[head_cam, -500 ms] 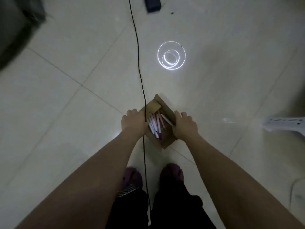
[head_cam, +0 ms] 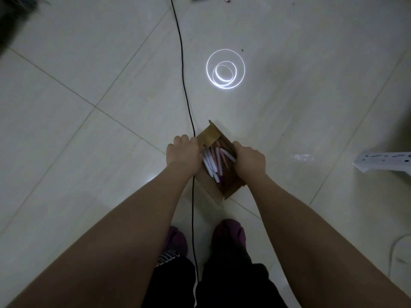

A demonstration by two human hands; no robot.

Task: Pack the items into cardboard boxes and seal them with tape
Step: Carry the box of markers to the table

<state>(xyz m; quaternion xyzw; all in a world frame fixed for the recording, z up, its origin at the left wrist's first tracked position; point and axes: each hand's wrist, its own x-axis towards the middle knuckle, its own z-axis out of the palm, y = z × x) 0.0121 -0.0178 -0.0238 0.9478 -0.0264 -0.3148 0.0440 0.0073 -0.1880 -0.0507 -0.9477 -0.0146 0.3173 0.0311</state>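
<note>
Left hand grips cardboard box left wall | right hand grips right wall | pens inside (top open) | black cable crosses tiled floor

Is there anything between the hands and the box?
No. Both hands are already on the box: the left hand grips its left side and the right hand grips its right side. The pens lie inside, between the hands. A black cable runs along the left side, but blocks nothing.
</note>
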